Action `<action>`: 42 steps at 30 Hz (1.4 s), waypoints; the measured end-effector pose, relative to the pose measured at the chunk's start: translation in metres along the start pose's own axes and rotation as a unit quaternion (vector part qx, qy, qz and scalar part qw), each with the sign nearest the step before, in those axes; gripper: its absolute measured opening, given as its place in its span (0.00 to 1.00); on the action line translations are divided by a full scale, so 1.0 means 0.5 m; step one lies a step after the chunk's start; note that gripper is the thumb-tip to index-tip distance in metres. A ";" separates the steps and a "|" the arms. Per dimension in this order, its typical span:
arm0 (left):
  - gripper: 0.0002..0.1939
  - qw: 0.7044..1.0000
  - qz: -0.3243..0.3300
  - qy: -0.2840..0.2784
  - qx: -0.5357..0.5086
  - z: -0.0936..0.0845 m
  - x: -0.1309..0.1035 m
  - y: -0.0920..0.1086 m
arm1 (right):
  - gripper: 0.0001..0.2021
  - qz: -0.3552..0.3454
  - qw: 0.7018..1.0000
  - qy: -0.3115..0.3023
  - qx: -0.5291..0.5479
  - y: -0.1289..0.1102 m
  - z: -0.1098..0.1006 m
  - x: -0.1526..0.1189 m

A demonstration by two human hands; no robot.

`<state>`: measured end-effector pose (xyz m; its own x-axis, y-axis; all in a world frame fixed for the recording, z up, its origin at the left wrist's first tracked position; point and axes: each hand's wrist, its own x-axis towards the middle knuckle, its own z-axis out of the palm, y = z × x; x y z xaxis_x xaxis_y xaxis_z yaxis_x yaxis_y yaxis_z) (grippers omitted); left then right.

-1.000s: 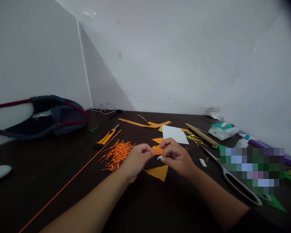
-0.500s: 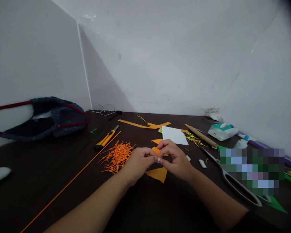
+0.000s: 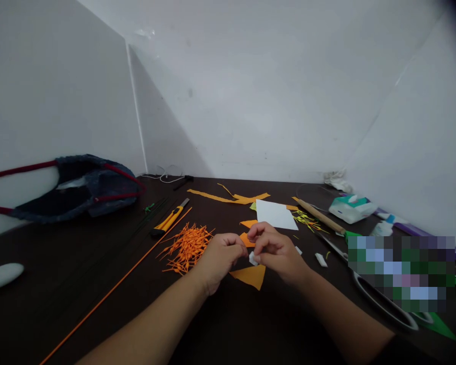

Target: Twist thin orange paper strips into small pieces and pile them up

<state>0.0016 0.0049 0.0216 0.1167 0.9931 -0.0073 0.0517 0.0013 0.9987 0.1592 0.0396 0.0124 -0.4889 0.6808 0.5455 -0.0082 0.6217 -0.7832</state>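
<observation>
My left hand [image 3: 223,257] has thumb and index finger pinched together. Whatever may be between them is too small to make out. Just to its right, my right hand [image 3: 277,251] curls its fingers around a small white scrap [image 3: 253,259] at the thumb tip. A narrow gap separates the two hands. Pieces of orange paper [image 3: 251,276] lie under and behind them on the dark table. Left of my left hand is a heap of thin orange stems with swollen middles [image 3: 186,246]. A white sheet [image 3: 276,215] rests behind my right hand.
A yellow utility knife [image 3: 171,218] and a long orange stick [image 3: 114,289] lie left. To the right are scissors [image 3: 383,299], a wooden-handled tool [image 3: 321,215], a tissue pack [image 3: 351,209] and yellow-green strands [image 3: 307,220]. A denim bag [image 3: 110,185] stands back left; orange strips [image 3: 231,197] lie behind.
My hands have drawn slightly apart; before, their fingertips met at the white scrap. The scrap now sits by my right thumb. The whole view has shifted a little.
</observation>
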 end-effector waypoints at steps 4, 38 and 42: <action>0.05 1.000 -0.007 -0.007 -0.002 -0.002 -0.001 0.003 | 0.07 0.017 0.999 -0.007 0.027 0.003 -0.005 0.000; 0.06 0.998 0.019 0.053 0.017 0.001 0.028 -0.026 | 0.05 0.167 0.975 0.010 0.145 0.017 -0.029 0.000; 0.06 0.998 0.023 0.039 0.037 0.011 0.026 -0.023 | 0.04 0.198 0.980 0.007 0.017 0.024 -0.021 0.005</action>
<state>0.0079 0.0173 0.0095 0.0430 0.9980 0.0462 0.1224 -0.0512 0.9912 0.1670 0.0530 0.0077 -0.4468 0.8719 0.2003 0.1510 0.2942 -0.9437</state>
